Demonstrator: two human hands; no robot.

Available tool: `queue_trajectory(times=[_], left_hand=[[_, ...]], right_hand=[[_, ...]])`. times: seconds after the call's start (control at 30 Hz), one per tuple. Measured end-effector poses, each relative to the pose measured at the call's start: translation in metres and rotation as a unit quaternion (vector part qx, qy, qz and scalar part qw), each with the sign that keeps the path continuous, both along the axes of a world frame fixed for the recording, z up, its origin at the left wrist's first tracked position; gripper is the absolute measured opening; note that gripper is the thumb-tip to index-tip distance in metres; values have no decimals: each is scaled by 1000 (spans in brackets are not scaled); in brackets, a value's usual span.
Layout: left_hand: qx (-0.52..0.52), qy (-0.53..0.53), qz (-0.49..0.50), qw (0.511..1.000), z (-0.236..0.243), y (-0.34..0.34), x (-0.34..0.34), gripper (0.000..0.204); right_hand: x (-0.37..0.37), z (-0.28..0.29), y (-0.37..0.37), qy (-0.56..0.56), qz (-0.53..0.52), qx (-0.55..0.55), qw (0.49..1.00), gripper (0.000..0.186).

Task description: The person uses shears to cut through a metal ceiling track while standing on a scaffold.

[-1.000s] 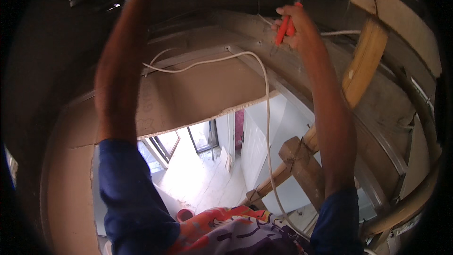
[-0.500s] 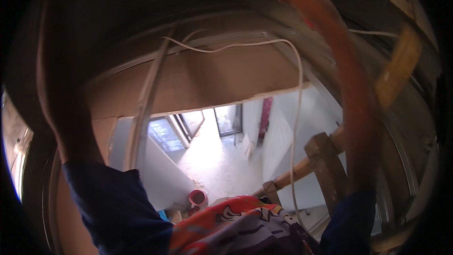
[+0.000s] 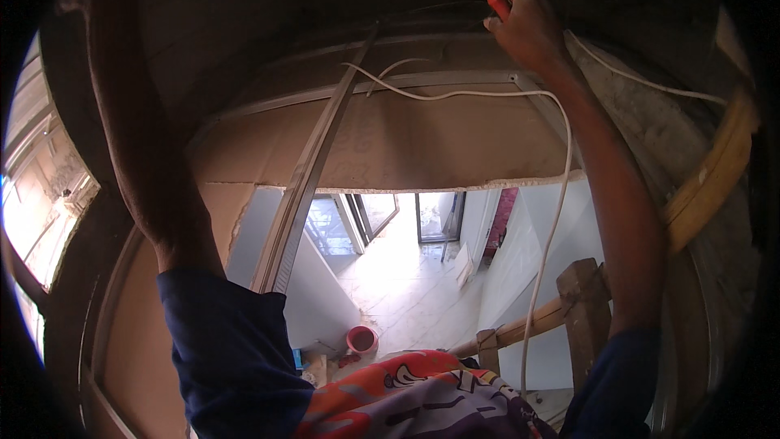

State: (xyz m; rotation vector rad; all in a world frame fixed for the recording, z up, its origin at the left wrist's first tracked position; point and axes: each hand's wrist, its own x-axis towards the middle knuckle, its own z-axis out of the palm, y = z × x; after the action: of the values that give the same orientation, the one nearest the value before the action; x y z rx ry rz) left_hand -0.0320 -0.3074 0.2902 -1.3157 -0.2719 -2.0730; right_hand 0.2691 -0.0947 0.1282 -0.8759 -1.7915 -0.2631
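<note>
Left arm (image 3: 134,130) raised up the left side, hand lost in shadow at the top left — finger state cannot be told. Metal ceiling channel (image 3: 313,167) running up the brown ceiling board (image 3: 406,142), white cable (image 3: 455,95) looped across its upper edge. Right hand (image 3: 532,28) near the top edge, fingers closed around a red-handled tool (image 3: 500,2) — wooden ladder (image 3: 585,301) below right.

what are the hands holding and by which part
The right hand grips a red-handled tool by its handle. The left hand is out of view.
</note>
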Motion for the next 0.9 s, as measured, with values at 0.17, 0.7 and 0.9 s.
queue_trajectory(times=[0.17, 0.7, 0.9], left_hand=[[-36, -37, 84, 995, -17, 0, -7, 27], [-193, -143, 291, 926, -84, 65, -103, 46], [-201, -142, 363, 899, -101, 110, -155, 53]], right_hand=[[5, 12, 7, 44, -12, 141, 989, 54], [37, 51, -31, 144, -80, 280, 946, 39], [54, 40, -30, 155, -125, 298, 934, 43]])
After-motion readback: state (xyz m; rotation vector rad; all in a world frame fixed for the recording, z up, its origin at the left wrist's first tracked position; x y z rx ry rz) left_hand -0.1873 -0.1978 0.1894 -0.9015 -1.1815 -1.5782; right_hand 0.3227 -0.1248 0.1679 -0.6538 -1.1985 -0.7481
